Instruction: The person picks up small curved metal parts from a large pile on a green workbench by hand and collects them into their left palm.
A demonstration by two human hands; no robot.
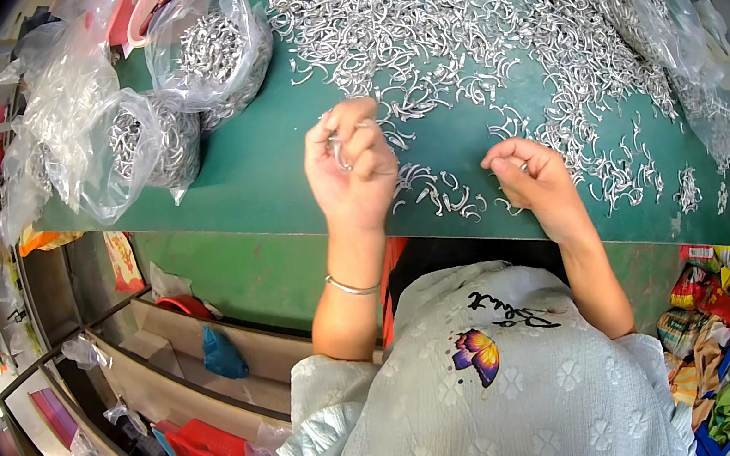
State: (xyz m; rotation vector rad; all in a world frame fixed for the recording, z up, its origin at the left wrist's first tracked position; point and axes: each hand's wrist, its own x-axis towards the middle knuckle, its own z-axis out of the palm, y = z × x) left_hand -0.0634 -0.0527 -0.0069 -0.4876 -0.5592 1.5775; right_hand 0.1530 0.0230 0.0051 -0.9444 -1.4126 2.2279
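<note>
Left hand (pixel 350 172) is up off the green table (pixel 264 172), fingers curled in tight, thumb and forefinger pinched on a small bundle of bent metal hooks (pixel 341 149) — silver tips poke out by the knuckles, though how many are in there I cannot tell. A thin bangle (pixel 352 287) sits on that wrist.

Right hand (pixel 533 176) is low over the table's near edge, fingers folded narrow, fingertips (pixel 504 155) pressed together at a single hook (pixel 522 168) that shows between them; whether it is lifted or only touched is hard to say.

Between the two hands, on the table's near strip, lies a small loose cluster of hooks (pixel 440 194), roughly a dozen or so. Behind it, toward the table's far side, spreads the big heap of hooks (pixel 457 19), hundreds of them, far too many to count, thinning out to scattered pieces at the right end of the table.

On the table's left end: three clear plastic bags with hooks inside, one upper bag (pixel 214 49) and two lower bags (pixel 139 148) side by side. More clear bags (pixel 662 18) line the table's right edge, also holding hooks; their count is unclear.
</note>
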